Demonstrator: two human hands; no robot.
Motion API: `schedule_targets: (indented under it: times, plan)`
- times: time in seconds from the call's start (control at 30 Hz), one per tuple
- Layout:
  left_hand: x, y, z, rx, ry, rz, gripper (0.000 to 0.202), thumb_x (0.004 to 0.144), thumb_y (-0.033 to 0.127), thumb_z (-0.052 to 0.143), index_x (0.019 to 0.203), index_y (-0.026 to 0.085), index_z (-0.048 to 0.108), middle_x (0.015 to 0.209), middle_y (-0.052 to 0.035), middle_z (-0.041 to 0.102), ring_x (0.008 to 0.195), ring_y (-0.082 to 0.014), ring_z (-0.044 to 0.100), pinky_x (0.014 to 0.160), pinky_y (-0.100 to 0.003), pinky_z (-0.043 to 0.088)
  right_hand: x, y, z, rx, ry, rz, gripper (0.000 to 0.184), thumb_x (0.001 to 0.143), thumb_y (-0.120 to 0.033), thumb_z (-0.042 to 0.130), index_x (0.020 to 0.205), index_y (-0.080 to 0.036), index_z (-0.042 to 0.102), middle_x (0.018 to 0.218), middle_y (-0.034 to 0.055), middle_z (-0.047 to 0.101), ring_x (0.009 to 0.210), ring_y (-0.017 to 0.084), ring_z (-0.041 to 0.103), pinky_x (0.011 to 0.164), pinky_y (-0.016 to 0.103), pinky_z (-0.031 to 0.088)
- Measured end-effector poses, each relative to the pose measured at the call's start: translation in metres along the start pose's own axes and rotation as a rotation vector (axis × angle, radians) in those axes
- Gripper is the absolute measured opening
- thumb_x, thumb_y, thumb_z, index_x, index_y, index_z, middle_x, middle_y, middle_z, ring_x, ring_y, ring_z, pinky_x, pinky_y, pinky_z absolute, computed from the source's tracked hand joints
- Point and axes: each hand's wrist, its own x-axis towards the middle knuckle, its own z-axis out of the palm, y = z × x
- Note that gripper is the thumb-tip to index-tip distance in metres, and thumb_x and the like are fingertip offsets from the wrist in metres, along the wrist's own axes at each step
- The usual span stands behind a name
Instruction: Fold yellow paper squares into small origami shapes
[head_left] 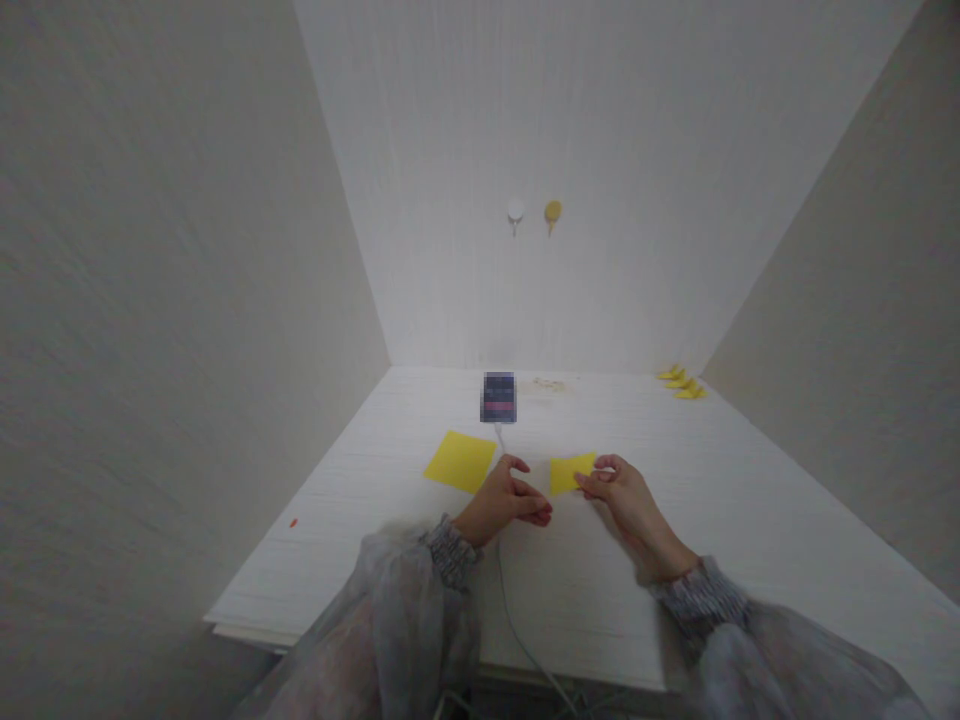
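My right hand (pixel 621 490) pinches a small yellow piece of paper (pixel 564 475) at its right edge, between thumb and fingers. The paper looks flat and roughly rectangular, held just over the white table. To its left, my left hand (pixel 511 497) is apart from that piece, with a gap between the upper finger and the others and nothing visible in it. A larger yellow square sheet (pixel 459 461) lies flat on the table behind and left of my left hand, which covers its right corner.
A blurred-out phone-like device (pixel 499 398) stands at the back, its white cable (pixel 507 605) running toward me under my left hand. Several folded yellow paper shapes (pixel 681 384) sit at the back right. A small orange scrap (pixel 293 523) lies left. Two hooks (pixel 553 212) are on the back wall.
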Motion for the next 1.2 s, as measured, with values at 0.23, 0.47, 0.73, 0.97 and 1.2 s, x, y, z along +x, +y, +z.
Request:
schedule_targets:
  times: [0.23,0.47,0.73,0.97,1.2]
  plan:
    - [0.006,0.000,-0.002,0.054,0.112,0.039,0.051,0.057,0.028,0.069,0.088,0.017,0.029,0.062,-0.0010,0.060,0.054,-0.0133,0.059,0.060,-0.034,0.049,0.001,-0.004,-0.002,0.013,0.009,0.015,0.040,0.047,-0.023,0.073,0.067,-0.020,0.038,0.043,-0.0059,0.052,0.039,0.011,0.051,0.043,0.023,0.040]
    - [0.012,-0.011,-0.003,0.077,0.143,0.039,0.057,0.053,0.024,0.071,0.095,0.017,0.032,0.072,-0.0023,0.059,0.062,-0.0132,0.059,0.062,-0.030,0.048,-0.003,0.002,0.006,-0.036,0.007,-0.003,0.039,0.048,-0.025,0.072,0.068,-0.020,0.039,0.043,-0.0070,0.051,0.039,0.010,0.049,0.043,0.023,0.038]
    - [0.009,-0.008,0.000,0.042,0.168,0.083,0.061,0.049,0.013,0.072,0.095,0.018,0.033,0.064,0.0035,0.056,0.058,-0.0139,0.060,0.063,-0.033,0.049,0.001,0.015,0.006,-0.199,-0.049,-0.146,0.034,0.056,-0.034,0.066,0.077,-0.021,0.043,0.046,-0.0080,0.047,0.042,0.011,0.048,0.044,0.023,0.037]
    - [0.008,-0.006,-0.005,0.198,0.122,0.019,0.052,0.050,0.007,0.064,0.093,0.017,0.036,0.061,0.0030,0.057,0.051,-0.0126,0.058,0.054,-0.028,0.048,0.001,-0.005,-0.005,-0.524,-0.140,-0.460,0.028,0.063,-0.031,0.061,0.090,-0.023,0.058,0.098,0.0050,0.056,0.092,0.021,0.050,0.079,0.033,0.038]
    - [0.010,-0.006,-0.007,0.270,0.077,0.027,0.049,0.052,0.006,0.062,0.093,0.017,0.038,0.062,0.0013,0.059,0.050,-0.0105,0.055,0.052,-0.024,0.045,-0.006,-0.005,0.001,-0.552,-0.372,-0.190,0.011,0.058,-0.027,0.064,0.066,-0.019,0.064,0.058,-0.0010,0.059,0.055,0.014,0.051,0.054,0.025,0.039]
